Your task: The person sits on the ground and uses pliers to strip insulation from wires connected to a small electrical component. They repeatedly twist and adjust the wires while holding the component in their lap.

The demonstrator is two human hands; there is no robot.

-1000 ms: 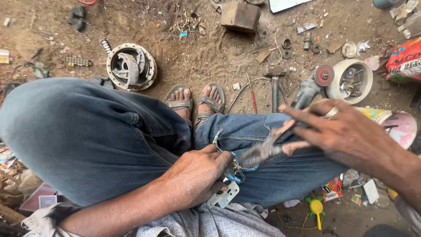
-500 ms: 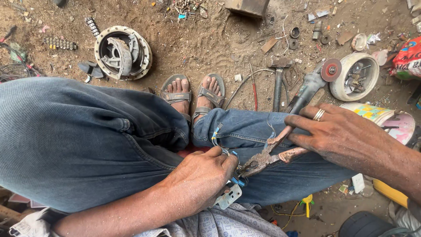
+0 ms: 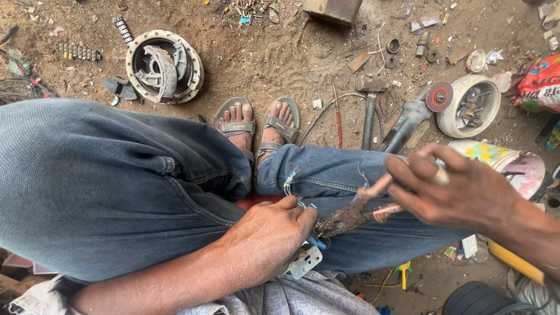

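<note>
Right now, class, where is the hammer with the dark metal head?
In the head view, the hammer lies on the dirt right of the sandalled feet, between a red-handled tool and the angle grinder.

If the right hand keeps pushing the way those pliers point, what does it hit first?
The right hand holds rusty pliers aimed left, toward the left hand. Their tip sits at the small wired part pinched in the left hand's fingers, so that comes first, then the fingers. Depth is unclear.

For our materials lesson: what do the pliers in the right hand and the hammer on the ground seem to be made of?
Pliers: probably steel, dull brown and rusty, with pinkish handles, likely plastic sleeves. Hammer: dark metal head, likely steel; the grey shaft could be metal or wood.
</note>
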